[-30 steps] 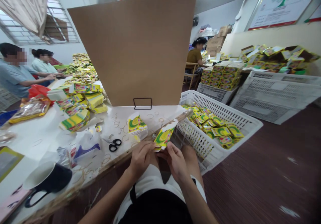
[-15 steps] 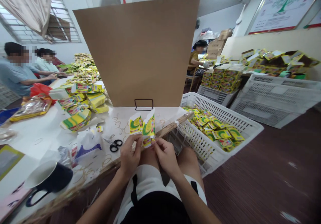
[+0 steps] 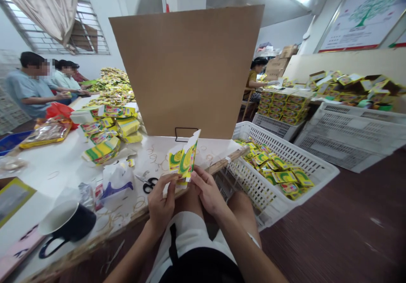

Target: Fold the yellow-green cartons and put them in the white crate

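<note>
Both my hands hold one small yellow-and-green carton (image 3: 187, 160) upright over the table's front edge. My left hand (image 3: 161, 201) pinches its lower left side, thumb and fingers closed on it. On the carton's lower right, my right hand (image 3: 207, 188) grips with closed fingers. The carton's white top flap stands up. Just behind it on the white table (image 3: 63, 168) sits another small carton (image 3: 174, 157) of the same print. Black scissors (image 3: 149, 184) lie left of my left hand among loose rubber bands.
A tall brown cardboard sheet (image 3: 187, 67) stands in a wire holder. A white basket (image 3: 304, 164) of folded cartons sits at my right knee. Flat carton stacks (image 3: 104, 130), a plastic bag (image 3: 114, 181) and a black mug (image 3: 66, 223) lie left. Other people work farther off.
My hands carried the carton from the right, near the basket, to the table's front edge and stood it upright. It has risen a little since half a second ago.
</note>
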A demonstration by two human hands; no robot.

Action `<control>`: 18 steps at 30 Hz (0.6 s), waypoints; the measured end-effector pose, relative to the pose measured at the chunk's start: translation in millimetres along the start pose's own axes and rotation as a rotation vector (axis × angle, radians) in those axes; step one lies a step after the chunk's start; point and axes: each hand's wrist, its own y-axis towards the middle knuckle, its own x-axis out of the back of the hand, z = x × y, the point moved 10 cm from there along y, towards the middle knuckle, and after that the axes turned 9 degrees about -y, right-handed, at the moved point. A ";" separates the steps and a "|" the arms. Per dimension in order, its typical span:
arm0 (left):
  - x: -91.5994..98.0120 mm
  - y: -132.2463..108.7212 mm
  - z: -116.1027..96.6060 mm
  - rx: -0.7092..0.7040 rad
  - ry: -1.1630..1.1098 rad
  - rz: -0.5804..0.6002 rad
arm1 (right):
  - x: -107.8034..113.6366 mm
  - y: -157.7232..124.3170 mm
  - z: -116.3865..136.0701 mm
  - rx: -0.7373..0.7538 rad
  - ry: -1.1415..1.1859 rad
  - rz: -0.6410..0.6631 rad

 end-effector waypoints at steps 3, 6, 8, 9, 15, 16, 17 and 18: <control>4.5 -2.4 7.1 0.066 -0.021 -0.018 | -0.2 1.0 -2.0 -0.016 0.000 0.007; 11.3 -3.9 13.7 0.133 -0.028 -0.058 | 2.7 2.7 -3.2 -0.020 -0.038 -0.026; 18.2 -3.6 20.5 0.190 -0.037 -0.111 | 4.0 4.4 -4.3 -0.024 -0.082 -0.047; 22.9 -2.9 25.1 0.220 -0.045 -0.148 | 4.2 6.0 -5.3 -0.029 -0.107 -0.055; 78.2 8.0 46.4 0.269 -0.034 -0.517 | 13.8 40.4 -22.3 -0.107 -0.287 -0.124; 87.0 9.4 46.1 0.253 -0.021 -0.569 | 16.7 49.6 -26.3 -0.128 -0.323 -0.128; 94.1 10.0 44.9 0.238 -0.009 -0.610 | 19.9 58.3 -29.8 -0.148 -0.362 -0.131; 98.9 9.9 42.8 0.224 0.003 -0.637 | 23.9 65.6 -32.1 -0.164 -0.404 -0.137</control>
